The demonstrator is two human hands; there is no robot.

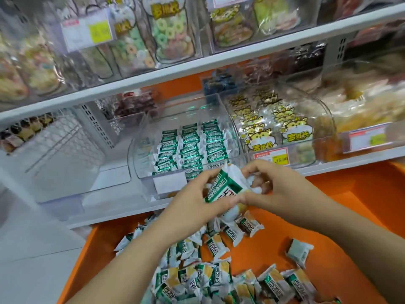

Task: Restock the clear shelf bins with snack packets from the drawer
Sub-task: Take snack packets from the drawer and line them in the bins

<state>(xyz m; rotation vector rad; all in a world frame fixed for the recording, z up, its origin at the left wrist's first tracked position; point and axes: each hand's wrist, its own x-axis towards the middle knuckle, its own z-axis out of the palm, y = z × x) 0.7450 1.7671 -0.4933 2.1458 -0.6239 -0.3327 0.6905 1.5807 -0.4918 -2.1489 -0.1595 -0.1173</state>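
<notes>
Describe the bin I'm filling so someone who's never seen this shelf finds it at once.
Find the lower white shelf directly above the open orange drawer. The clear bin sits on it, above the drawer's left half. Its left neighbour is empty and its right neighbour holds yellow cartoon-animal bags; only this one holds three neat rows of green-and-white packets.

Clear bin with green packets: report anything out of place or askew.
Nothing stands out. The green packets lie in three tidy rows in the clear bin; only the strip along its left wall looks unfilled.
</notes>
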